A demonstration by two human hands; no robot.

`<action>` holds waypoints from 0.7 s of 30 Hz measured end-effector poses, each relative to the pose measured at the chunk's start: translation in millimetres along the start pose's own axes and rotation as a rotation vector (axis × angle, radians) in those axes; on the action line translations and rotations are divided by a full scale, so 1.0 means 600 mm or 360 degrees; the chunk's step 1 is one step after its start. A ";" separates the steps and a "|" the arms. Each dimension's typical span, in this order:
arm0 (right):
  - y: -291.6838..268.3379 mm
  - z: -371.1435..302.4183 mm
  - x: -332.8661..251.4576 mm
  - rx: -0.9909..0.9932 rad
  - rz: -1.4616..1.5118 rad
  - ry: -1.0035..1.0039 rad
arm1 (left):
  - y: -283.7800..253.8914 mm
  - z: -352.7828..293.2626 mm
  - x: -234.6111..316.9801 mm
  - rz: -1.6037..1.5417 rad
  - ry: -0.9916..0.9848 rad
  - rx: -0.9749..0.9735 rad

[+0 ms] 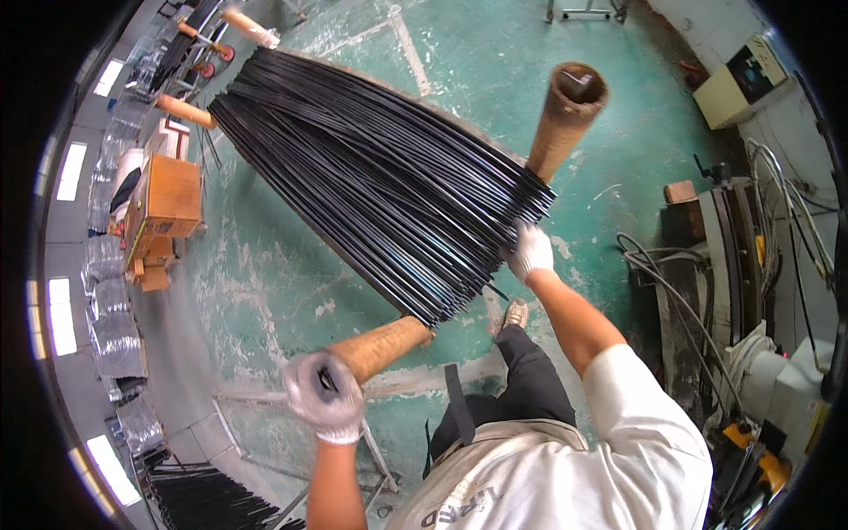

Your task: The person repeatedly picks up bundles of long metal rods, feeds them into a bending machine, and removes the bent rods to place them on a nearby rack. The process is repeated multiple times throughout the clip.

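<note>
Right hand (pixel 532 251) at black rods (pixel 371 168), left hand (pixel 322 408) at brown tube (pixel 386 346)

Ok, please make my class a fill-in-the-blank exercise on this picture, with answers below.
The left hand is at the end of a ____ tube.
The right hand is at the ends of the ____ rods.
The cardboard box is to the ____ of the rods.
The floor is mainly ____.

Missing words: brown; black; left; green.
</note>
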State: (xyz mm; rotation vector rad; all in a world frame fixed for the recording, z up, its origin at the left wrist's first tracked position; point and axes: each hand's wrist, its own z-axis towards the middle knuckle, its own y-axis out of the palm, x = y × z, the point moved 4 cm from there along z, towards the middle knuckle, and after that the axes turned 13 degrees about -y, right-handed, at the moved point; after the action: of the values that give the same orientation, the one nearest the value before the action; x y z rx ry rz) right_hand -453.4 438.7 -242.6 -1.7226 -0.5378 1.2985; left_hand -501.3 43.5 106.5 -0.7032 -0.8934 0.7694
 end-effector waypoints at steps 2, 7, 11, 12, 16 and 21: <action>0.011 0.120 -0.034 0.0001 -0.0247 -0.0062 | 0.013 -0.004 -0.015 -0.0015 -0.0102 0.0007; 0.058 0.250 -0.075 -0.0321 -0.0419 0.0121 | 0.018 -0.008 -0.016 0.0196 -0.0109 -0.0042; 0.090 0.254 -0.077 -0.0389 -0.0416 0.0038 | 0.017 -0.006 -0.013 0.0332 -0.0167 -0.0127; 0.096 0.254 -0.073 -0.0385 -0.0405 0.0043 | 0.017 -0.002 -0.007 0.0371 -0.0159 -0.0141; 0.126 0.261 -0.055 -0.0475 -0.0281 0.0084 | 0.019 0.005 -0.003 0.0380 -0.0191 -0.0149; 0.109 0.267 -0.067 -0.0912 -0.0103 0.0137 | 0.022 -0.003 -0.008 0.0417 -0.0204 -0.0112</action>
State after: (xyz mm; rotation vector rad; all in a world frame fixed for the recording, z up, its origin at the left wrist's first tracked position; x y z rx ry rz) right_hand -625.9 437.0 -285.7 -2.1893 -0.9751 1.0777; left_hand -505.3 46.5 93.1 -0.8509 -0.9591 1.0289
